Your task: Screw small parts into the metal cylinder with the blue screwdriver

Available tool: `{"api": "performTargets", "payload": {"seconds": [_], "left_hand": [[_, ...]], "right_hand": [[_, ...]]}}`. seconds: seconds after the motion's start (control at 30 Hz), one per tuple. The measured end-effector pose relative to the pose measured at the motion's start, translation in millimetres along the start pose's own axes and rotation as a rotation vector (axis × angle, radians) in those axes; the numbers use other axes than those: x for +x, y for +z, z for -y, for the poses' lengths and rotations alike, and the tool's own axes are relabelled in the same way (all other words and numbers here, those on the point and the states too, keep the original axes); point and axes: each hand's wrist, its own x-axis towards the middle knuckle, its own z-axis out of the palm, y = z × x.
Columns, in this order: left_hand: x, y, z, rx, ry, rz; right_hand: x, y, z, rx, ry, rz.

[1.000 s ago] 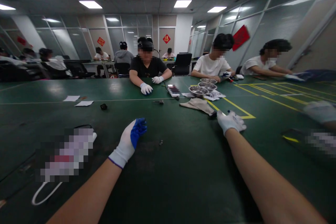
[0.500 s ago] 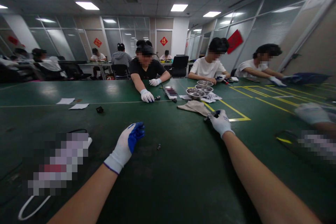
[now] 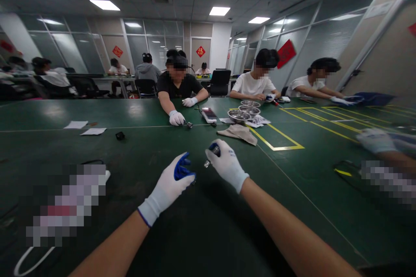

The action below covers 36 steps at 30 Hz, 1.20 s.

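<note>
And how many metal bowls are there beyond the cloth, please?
3: the front bowl, nearest the cloth; the middle bowl, behind it, slightly right; the rear bowl, farthest away. Others stacked beneath could be hidden.

Left hand [image 3: 173, 175] – gloved white, blue palm side partly showing, fingers [image 3: 182, 163] half-bent, thumb reaching forward with a visible gap to them. Right hand [image 3: 228, 163] – back of glove facing up, fingers curled in a grip, tips mostly hidden. Hands near each other, apart, right slightly farther forward. Left arm [image 3: 112, 242] and right arm [image 3: 289, 227] bare, angled inward from the lower corners.
</note>
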Motion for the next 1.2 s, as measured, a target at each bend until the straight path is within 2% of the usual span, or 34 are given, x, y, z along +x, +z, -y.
{"api": "performTargets", "payload": {"seconds": [0.13,0.27,0.4,0.5,0.57,0.63,0.7,0.83,0.93,1.07,1.13,1.2], "left_hand": [[-6,7.1,-8,0.072,0.024,0.046],[-5,8.1,-11,0.027,0.013,0.072],[-4,16.9,-7,-0.214,-0.217,0.076],[0,22.1,0,-0.446,-0.427,0.048],[3,21.1,3,-0.554,-0.58,0.086],[3,18.1,3,-0.579,-0.66,0.127],[2,16.0,0,-0.566,-0.574,0.124],[-6,19.3,-10,-0.56,-0.259,0.132],[-9,25.1,-13,-0.47,-0.206,0.141],[-7,25.1,-9,-0.524,-0.426,0.165],[-4,18.0,-9,-0.607,-0.586,0.195],[0,8.3,-10,-0.664,-0.72,0.23]], "right_hand": [[-24,24,32,0.223,0.125,0.079],[-35,28,35,0.328,0.162,0.016],[-41,27,33,0.41,0.122,-0.094],[-48,27,34,0.429,0.054,-0.128],[-53,28,36,0.416,-0.002,-0.147],[-56,29,37,0.38,-0.062,-0.166],[-57,29,38,0.346,-0.092,-0.187],[-54,28,39,0.355,-0.007,-0.232],[-52,25,38,0.406,0.049,-0.248],[-55,22,36,0.42,0.021,-0.209],[-56,20,35,0.41,-0.011,-0.202],[-56,17,35,0.407,-0.031,-0.25]]}}
